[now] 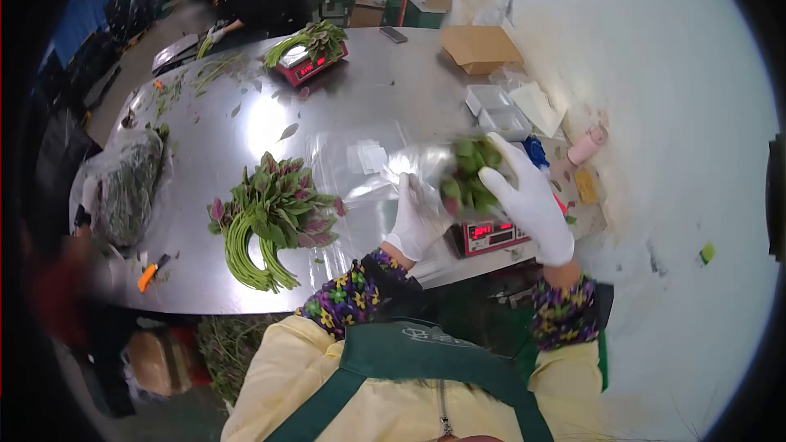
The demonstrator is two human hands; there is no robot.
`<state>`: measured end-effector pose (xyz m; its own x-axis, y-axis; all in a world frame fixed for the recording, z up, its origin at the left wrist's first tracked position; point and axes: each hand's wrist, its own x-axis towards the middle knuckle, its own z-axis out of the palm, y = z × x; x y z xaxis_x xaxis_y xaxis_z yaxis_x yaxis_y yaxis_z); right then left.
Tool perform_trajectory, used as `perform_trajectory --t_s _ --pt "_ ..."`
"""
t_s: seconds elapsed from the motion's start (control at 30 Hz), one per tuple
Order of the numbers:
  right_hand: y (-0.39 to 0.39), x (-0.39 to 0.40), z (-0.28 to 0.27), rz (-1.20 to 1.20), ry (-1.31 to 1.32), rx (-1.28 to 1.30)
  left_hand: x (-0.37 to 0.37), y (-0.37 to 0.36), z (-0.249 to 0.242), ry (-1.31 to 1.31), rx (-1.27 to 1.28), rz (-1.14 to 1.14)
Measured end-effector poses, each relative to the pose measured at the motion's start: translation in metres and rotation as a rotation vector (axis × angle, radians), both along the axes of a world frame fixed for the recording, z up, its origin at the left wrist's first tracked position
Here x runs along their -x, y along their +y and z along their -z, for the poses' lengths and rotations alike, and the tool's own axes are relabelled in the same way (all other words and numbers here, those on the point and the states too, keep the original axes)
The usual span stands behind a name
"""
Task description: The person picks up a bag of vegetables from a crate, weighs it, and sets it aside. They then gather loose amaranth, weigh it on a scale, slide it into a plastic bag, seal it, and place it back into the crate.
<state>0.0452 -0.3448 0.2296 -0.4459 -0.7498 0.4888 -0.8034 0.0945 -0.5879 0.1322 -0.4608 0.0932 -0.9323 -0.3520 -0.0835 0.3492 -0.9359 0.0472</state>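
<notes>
My right hand (pixel 528 200), in a white glove, grips a bunch of leafy greens (pixel 468 173) from above; the bunch is smeared by motion. Just left of it, my left hand (pixel 416 219), also gloved, has its fingers closed on a clear plastic bag (pixel 422 165) whose edges are hard to make out. Below the greens stands a digital scale (pixel 494 236) with red lit figures, partly covered by my right hand. Flat clear bags (pixel 344 168) lie on the table beside my left hand. Farther left rests a bunch of red-and-green amaranth (pixel 274 213) with curved stems.
On the metal table (pixel 352 90) are a second scale (pixel 311 65) bearing greens, a phone (pixel 393 34), an orange-handled knife (pixel 151 272) and a large bag of greens (pixel 127 184). A cardboard box (pixel 481 49), plastic trays (pixel 497 110) and pink bottle (pixel 587 146) line the wall. Co-workers stand across and left.
</notes>
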Motion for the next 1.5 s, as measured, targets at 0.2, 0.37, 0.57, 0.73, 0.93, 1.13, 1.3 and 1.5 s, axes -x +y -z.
perform_trajectory --t_s 0.2,0.37,0.57,0.73,0.93,1.13,1.3,1.5 --pt "-0.002 -0.027 -0.003 0.008 0.522 -0.056 0.007 -0.008 0.007 0.112 -0.052 0.017" --pt "-0.008 -0.036 -0.001 -0.216 0.186 -0.09 0.009 -0.016 0.016 0.103 -0.036 0.001" --pt "-0.031 -0.019 -0.01 -0.183 0.184 -0.075 0.006 -0.026 0.013 -0.032 -0.087 -0.014" --pt "-0.05 -0.025 0.004 -0.098 0.27 -0.159 0.002 -0.029 0.012 0.01 -0.03 -0.022" --pt "-0.078 0.015 -0.02 -0.052 0.367 0.046 -0.043 -0.06 0.04 -0.812 0.934 -0.39" --pt "-0.074 0.014 -0.126 -0.124 0.132 0.013 -0.024 -0.108 0.005 -0.569 1.559 -0.86" --pt "-0.039 0.069 -0.195 0.033 0.217 0.028 -0.023 -0.13 -0.026 -0.566 1.364 -0.564" --pt "0.078 0.148 -0.237 0.125 0.232 0.432 -0.004 -0.14 -0.028 -0.413 1.26 -0.732"
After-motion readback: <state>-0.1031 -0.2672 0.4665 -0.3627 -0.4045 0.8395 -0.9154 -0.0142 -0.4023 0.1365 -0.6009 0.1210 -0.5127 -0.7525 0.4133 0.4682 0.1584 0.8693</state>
